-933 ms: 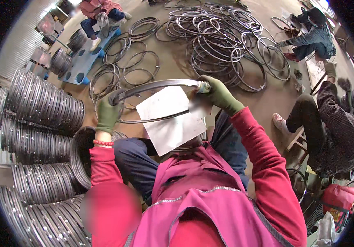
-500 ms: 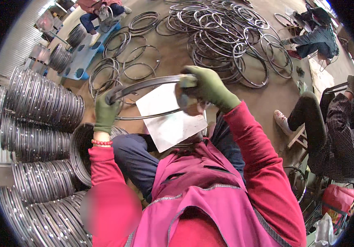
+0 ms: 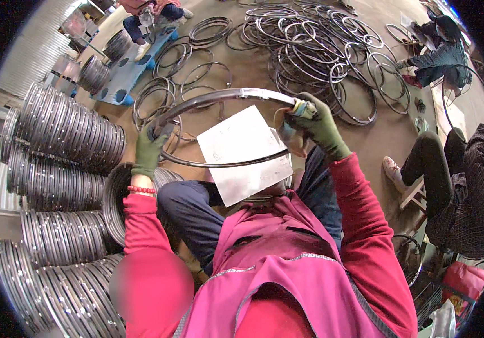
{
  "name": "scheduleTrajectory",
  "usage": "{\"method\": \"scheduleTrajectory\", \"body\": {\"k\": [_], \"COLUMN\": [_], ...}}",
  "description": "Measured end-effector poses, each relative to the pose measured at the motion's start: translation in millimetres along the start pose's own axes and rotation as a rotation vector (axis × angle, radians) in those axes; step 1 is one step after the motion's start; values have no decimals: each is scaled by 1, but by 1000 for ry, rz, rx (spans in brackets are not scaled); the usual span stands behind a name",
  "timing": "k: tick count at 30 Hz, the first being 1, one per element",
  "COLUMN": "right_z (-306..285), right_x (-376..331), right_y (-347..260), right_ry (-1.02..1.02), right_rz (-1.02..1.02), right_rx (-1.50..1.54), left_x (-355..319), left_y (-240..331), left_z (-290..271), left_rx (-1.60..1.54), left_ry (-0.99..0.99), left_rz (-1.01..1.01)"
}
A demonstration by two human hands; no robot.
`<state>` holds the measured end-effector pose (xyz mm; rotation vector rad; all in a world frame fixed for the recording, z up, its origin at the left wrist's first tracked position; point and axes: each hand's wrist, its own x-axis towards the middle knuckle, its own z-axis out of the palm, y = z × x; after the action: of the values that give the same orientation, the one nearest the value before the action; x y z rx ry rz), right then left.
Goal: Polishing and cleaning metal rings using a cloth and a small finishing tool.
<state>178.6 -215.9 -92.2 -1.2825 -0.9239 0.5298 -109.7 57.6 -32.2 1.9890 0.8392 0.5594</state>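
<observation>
I hold a dark metal wheel rim [image 3: 228, 96] flat in front of me, above my knees. My left hand [image 3: 151, 147], in a green glove, grips the rim's left side. My right hand [image 3: 314, 124], also green-gloved, is closed on the rim's right side together with a small pale tool [image 3: 303, 107] at the rim's edge. A white sheet of paper [image 3: 246, 152] lies on my lap under the rim. I wear a red top and a pink vest.
Stacks of rims [image 3: 62, 135] stand at my left. Several loose rims [image 3: 321, 50] lie spread on the brown floor ahead. A seated person [image 3: 456, 191] is at my right, another person [image 3: 439, 53] at the far right, and a third person [image 3: 146, 14] by a blue pallet [image 3: 124, 79].
The rim has turned and swung slightly right in my hands. My right hand shifted along its right side, and my left hand stays gripping the left side.
</observation>
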Motion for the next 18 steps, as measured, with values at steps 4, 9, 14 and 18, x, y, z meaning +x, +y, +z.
{"method": "scheduleTrajectory", "body": {"k": [4,9,14,18], "right_z": [-11,-3,6,35], "right_x": [3,8,14,18], "right_y": [-37,-45,-54,-78], "right_ry": [23,-40,-57,-79], "right_rz": [-53,-109,-126,-180], "right_rx": [-301,-429,-550,-889], "left_x": [-3,-8,4,5], "left_y": [48,104,115,117], "left_z": [2,38,92,109], "left_rx": [65,355,565,707], "left_ry": [-264,-323,-160,-7], "left_rz": [190,492,545,543]}}
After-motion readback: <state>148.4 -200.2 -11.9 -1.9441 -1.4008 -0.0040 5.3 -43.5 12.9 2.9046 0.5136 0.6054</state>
